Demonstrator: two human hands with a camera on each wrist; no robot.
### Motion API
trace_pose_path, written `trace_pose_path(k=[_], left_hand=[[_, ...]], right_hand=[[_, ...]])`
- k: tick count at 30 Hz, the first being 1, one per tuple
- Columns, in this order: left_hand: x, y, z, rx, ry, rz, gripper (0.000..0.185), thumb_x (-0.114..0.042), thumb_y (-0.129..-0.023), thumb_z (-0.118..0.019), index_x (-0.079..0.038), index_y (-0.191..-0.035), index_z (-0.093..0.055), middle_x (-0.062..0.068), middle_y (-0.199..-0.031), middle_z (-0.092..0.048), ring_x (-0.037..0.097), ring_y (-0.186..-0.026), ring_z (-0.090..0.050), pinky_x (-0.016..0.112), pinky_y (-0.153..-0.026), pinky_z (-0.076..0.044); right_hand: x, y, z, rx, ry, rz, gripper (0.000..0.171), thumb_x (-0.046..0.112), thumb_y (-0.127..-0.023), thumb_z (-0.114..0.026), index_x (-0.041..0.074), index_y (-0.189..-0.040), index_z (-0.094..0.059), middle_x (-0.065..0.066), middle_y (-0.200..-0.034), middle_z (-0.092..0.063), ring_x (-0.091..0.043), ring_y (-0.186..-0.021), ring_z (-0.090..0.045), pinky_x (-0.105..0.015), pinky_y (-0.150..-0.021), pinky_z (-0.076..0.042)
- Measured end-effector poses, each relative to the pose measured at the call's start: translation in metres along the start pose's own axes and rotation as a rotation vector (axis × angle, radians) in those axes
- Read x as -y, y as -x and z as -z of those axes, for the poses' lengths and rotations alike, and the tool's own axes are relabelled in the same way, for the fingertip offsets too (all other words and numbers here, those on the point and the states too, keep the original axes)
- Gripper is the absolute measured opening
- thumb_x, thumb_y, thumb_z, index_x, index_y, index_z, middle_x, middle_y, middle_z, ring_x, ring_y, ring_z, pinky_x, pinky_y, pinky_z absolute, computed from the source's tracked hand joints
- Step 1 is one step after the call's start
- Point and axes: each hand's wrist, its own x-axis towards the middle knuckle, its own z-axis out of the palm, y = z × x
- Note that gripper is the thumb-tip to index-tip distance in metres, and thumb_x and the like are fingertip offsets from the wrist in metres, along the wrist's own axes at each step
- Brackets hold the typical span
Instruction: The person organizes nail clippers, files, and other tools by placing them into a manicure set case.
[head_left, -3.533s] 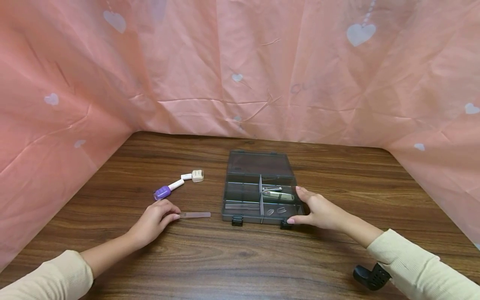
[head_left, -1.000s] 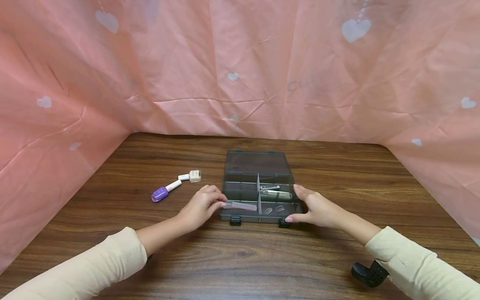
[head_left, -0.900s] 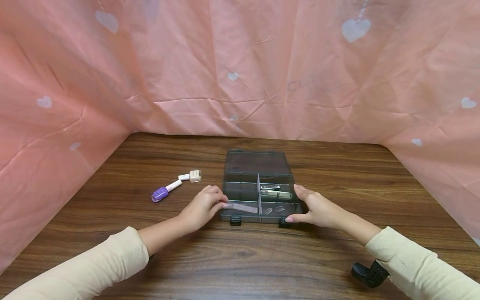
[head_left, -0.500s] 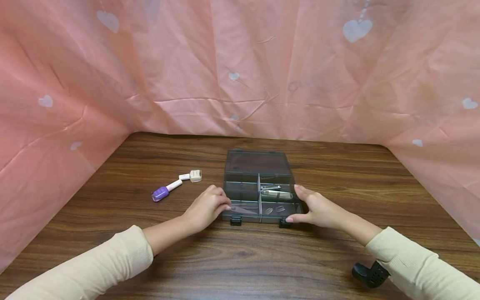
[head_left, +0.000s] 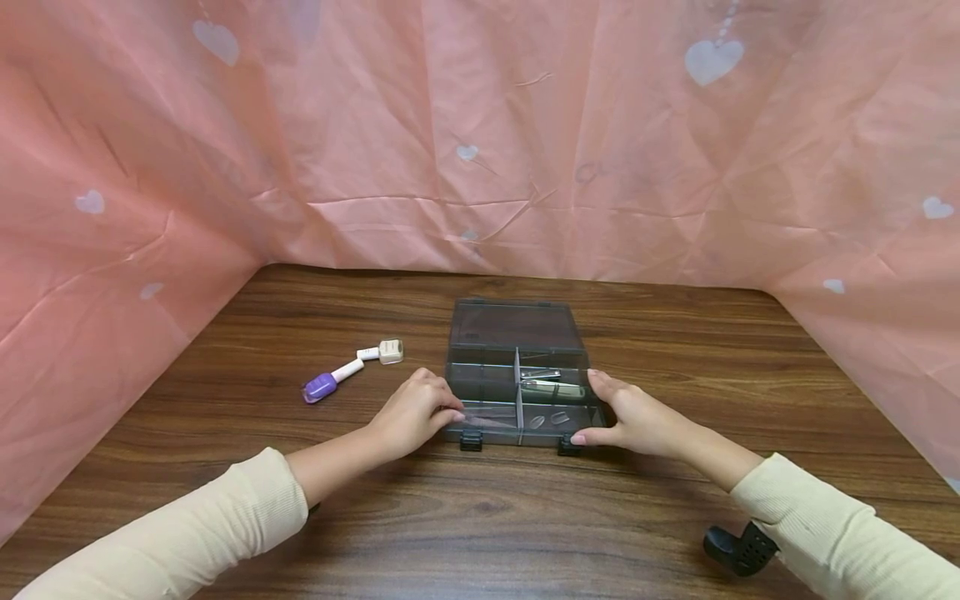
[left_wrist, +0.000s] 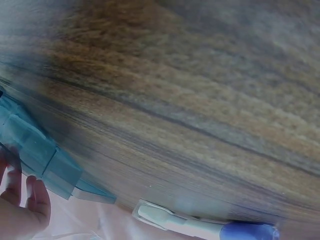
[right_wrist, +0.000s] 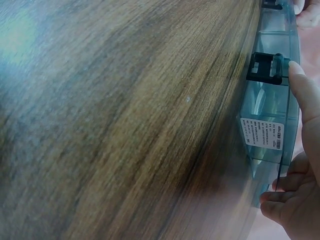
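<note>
A smoky clear organizer box (head_left: 501,436) lies open on the wooden table, its lid (head_left: 517,327) flat behind it. My left hand (head_left: 420,410) is at the box's front left compartment, fingertips pinching the left end of a pink nail file (head_left: 486,414) that lies inside. My right hand (head_left: 630,421) grips the box's front right corner, thumb by the right latch (right_wrist: 265,67). The right compartments hold nail clippers (head_left: 542,376) and clear nail tips (head_left: 550,420). The right wrist view shows the box wall (right_wrist: 272,110) against my thumb (right_wrist: 305,95).
A purple nail polish bottle (head_left: 330,383) and a beige bottle (head_left: 385,352) lie left of the box. A black object (head_left: 738,548) sits at the table's near right. Pink heart-patterned cloth (head_left: 480,125) walls in the table on three sides.
My left hand carried the nail file from the table on the left over to the box and lowered it into the front left compartment. The right hand stayed on the box corner.
</note>
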Motion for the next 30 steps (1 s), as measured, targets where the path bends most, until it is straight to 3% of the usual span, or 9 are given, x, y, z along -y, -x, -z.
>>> trace_pose_path(k=[6,18,30], left_hand=[[0.000,0.001,0.002,-0.044,0.012,-0.007,0.009,-0.015,-0.081,-0.069,-0.008,-0.083,-0.075,-0.001,-0.079,-0.069,0.018,-0.083,-0.057,0.032,-0.078,-0.046],[0.004,0.007,0.005,-0.181,0.080,0.067,0.008,-0.014,-0.080,-0.071,-0.009,-0.085,-0.073,-0.001,-0.085,-0.067,0.018,-0.092,-0.056,0.036,-0.082,-0.047],[0.031,0.024,0.011,-0.317,0.052,0.093,0.017,-0.015,-0.073,-0.077,-0.006,-0.087,-0.071,0.003,-0.089,-0.066,0.020,-0.088,-0.057,0.035,-0.076,-0.046]], right_hand=[[-0.001,-0.001,-0.001,-0.004,0.003,0.003,0.104,0.057,-0.074,-0.067,-0.017,-0.136,-0.029,-0.036,-0.141,-0.031,-0.046,-0.131,-0.033,-0.055,-0.104,-0.033],[-0.001,0.001,-0.002,-0.011,-0.002,0.002,0.104,0.057,-0.074,-0.067,-0.016,-0.137,-0.029,-0.035,-0.141,-0.031,-0.046,-0.131,-0.033,-0.056,-0.104,-0.033],[-0.002,0.001,-0.002,-0.010,-0.001,0.008,0.104,0.057,-0.074,-0.067,-0.016,-0.137,-0.029,-0.036,-0.141,-0.030,-0.046,-0.131,-0.032,-0.056,-0.104,-0.033]])
